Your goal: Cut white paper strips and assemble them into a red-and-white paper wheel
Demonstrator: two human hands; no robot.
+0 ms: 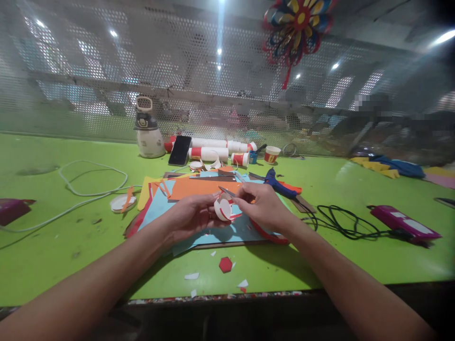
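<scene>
My left hand (192, 215) is closed around a white and red paper cup piece (223, 208), holding it just above the sheets of coloured paper (199, 189). My right hand (263, 203) is closed on small scissors (227, 192), whose blades point left over the top of the cup piece. Both hands meet over the blue sheet near the middle of the green table (71, 246).
Behind the sheets lie stacked paper cups (209, 154), a black phone (180, 150), a white jug (148, 130) and a blue glue gun (279, 184) with a black cord. White cable (92, 189) loops at left. Magenta boxes (403, 221) sit at both sides. Paper scraps (225, 264) litter the front edge.
</scene>
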